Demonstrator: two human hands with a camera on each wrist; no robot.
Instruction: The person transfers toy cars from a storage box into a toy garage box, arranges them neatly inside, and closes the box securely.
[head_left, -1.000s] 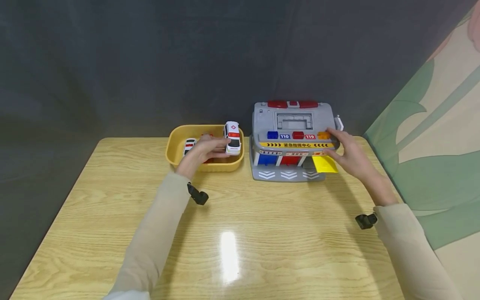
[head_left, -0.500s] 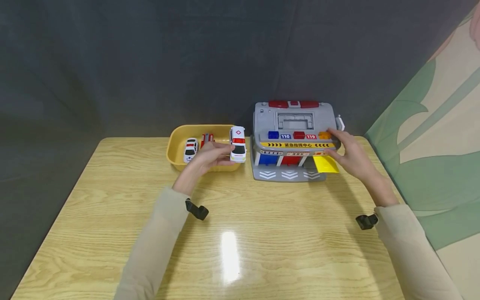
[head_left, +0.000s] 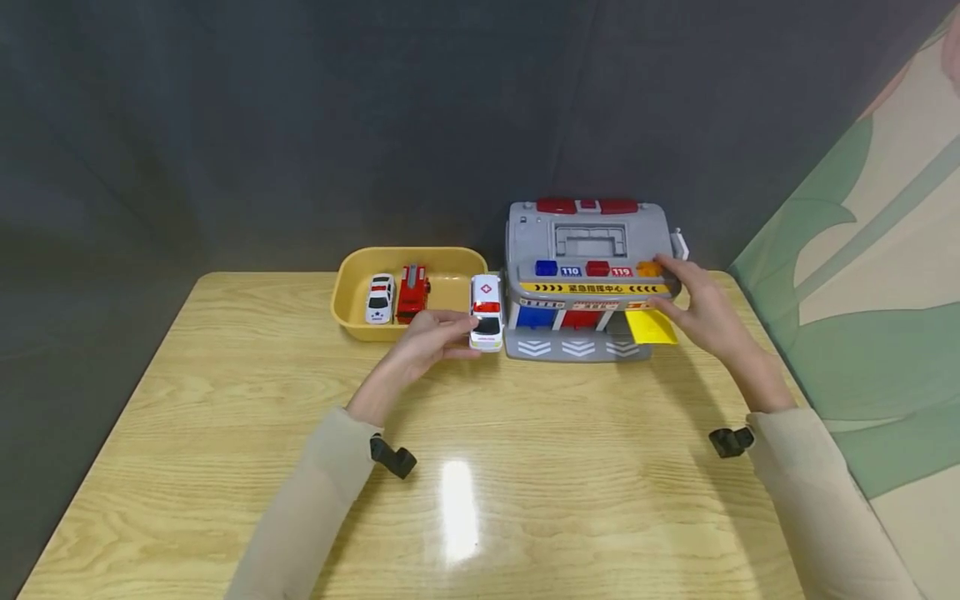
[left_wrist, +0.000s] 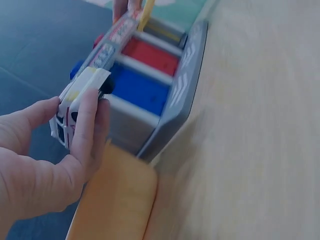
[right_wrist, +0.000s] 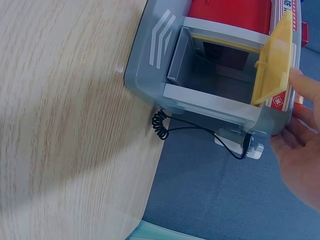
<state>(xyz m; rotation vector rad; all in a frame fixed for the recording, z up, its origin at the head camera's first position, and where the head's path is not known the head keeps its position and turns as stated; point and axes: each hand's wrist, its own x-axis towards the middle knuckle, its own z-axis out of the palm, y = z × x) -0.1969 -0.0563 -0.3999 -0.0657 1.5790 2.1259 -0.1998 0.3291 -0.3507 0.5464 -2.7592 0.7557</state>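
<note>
A white toy ambulance (head_left: 487, 312) with a red light bar is pinched between the thumb and fingers of my left hand (head_left: 433, 340), in the air just left of the toy emergency station (head_left: 577, 290). The left wrist view shows the same ambulance (left_wrist: 75, 107) from below and the side. My right hand (head_left: 705, 310) rests on the station's right front edge, thumb below and fingers on top by the orange light. Under it the yellow door (right_wrist: 274, 62) stands swung up, with the grey bay behind it exposed. The blue door (left_wrist: 140, 89) and red door (left_wrist: 151, 55) are closed.
Left of the station sits a yellow bin (head_left: 457, 260) holding a white toy police car (head_left: 380, 298) and a red toy fire truck (head_left: 412, 293). A coiled black cord (right_wrist: 160, 125) hangs at the station's side. A dark cloth wall (head_left: 450, 125) rises behind the table (head_left: 555, 467).
My left hand has lifted the ambulance out over the bin and carried it right and toward me, beside the station. The fire truck has come into clear view. My right hand stays in place.
</note>
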